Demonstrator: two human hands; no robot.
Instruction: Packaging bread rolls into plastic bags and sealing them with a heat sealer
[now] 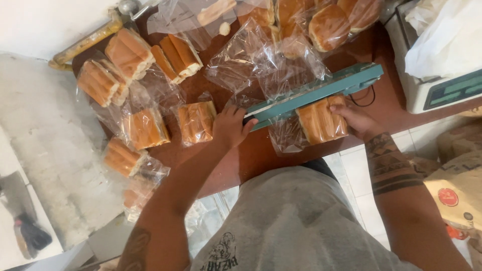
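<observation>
Clear plastic film wraps the bread pack (321, 120), which the right hand (354, 120) holds closed-fingered at its right end, keeping it against the sealer (314, 93). The left hand (231, 125) rests on the near-left end of the teal sealer arm, fingers curled over it and pressing down; how firmly cannot be told from this view. For a sound seal, it seems best to keep the film flat and unwrinkled under the arm, press evenly along the bar, and hold the pack steady until the arm lifts. The pack lies on the brown table (281, 150), just in front of the sealer and touching it, its open film end under the arm. The long axis of the pack runs roughly parallel to the sealer, from lower left to upper right. Further sealed packs (145, 128) lie to the left, more bagged bread (329, 25) behind, and a scale (442, 85) stands at the right.
</observation>
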